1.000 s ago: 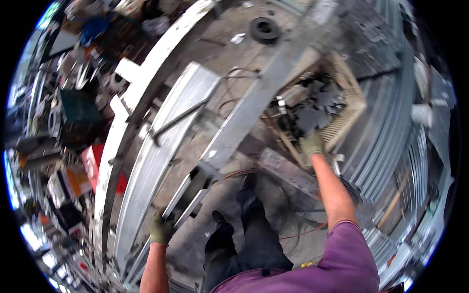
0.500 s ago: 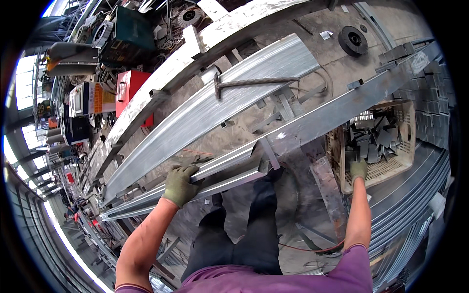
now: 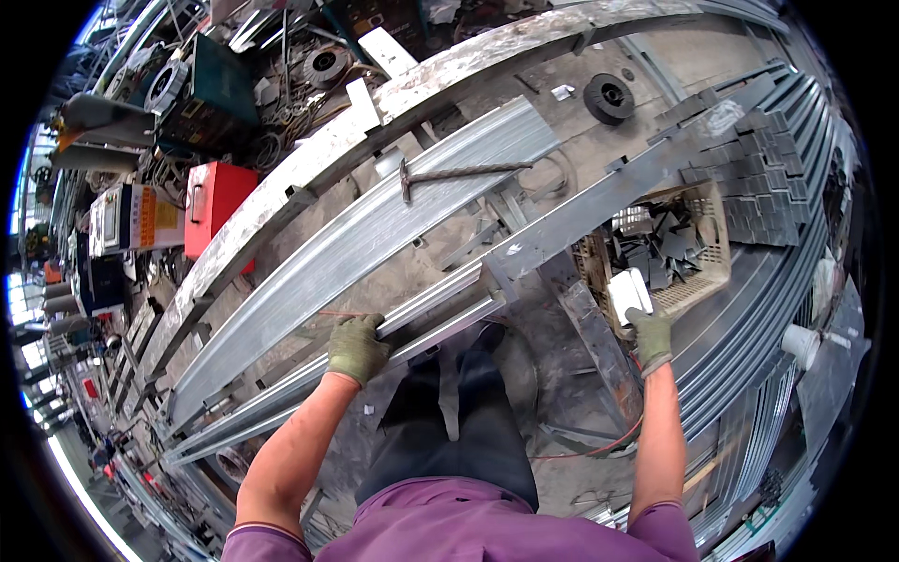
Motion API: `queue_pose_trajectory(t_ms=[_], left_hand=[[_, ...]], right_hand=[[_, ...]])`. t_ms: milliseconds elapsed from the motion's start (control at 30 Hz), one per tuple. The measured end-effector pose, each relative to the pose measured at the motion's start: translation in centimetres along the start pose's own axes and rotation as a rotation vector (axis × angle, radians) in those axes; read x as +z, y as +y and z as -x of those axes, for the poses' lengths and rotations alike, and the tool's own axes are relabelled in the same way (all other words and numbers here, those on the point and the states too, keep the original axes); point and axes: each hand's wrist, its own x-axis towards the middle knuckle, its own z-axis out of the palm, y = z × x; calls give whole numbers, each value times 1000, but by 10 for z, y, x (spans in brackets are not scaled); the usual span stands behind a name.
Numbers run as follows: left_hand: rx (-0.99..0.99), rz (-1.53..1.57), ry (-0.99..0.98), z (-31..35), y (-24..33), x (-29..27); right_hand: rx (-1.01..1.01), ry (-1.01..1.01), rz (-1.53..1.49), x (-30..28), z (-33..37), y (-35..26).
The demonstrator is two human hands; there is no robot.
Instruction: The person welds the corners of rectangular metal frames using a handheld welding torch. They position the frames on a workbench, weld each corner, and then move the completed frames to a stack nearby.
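My left hand (image 3: 358, 349), in an olive work glove, is closed over the near edge of a long steel channel (image 3: 440, 330) that slants across the rails in front of me. My gloved right hand (image 3: 651, 337) grips a small metal plate (image 3: 629, 296), glaring white in the light, at the near left rim of a plastic crate (image 3: 719, 245). Dark metal pieces (image 3: 676, 239) lie heaped inside that crate. Farther off, a hammer (image 3: 468, 173) with a rod-like handle rests on a wide ribbed steel profile (image 3: 356, 229).
A flat steel rail (image 3: 581, 211) runs from the channel's end toward the far right. Stacked metal blocks (image 3: 758, 183) and long profiles (image 3: 740, 347) lie right of the crate. A red box (image 3: 217, 208) stands at left; a black spool (image 3: 609, 98) sits on the floor beyond.
My right hand has come up out of the crate's contents with a plate in it. The left hand stays on the channel. The whole view has shifted.
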Motion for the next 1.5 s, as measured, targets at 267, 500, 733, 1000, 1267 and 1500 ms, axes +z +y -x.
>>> queue_pose_trajectory(t_ms=[267,500,733,1000,1267,1500], left_hand=[[21,-6,-87,-5,-1,-4],[20,17,-71,-2,-7,-1],[10,28,-59,-2,-7,2],[45,16,-50,1,-5,-1],[37,62,-85,0,-8,-1],[27,51,-109,-1,-11,-4]], right_hand=[[-82,-188,-69,114,91,-104],[-342,-263,733,183,95,-154],[-372,-452,895,217,96,-175],[-398,-344,970,236,105,-152],[-354,-331,1106,248,100,-156],[-393,-308,1026,248,105,-147]])
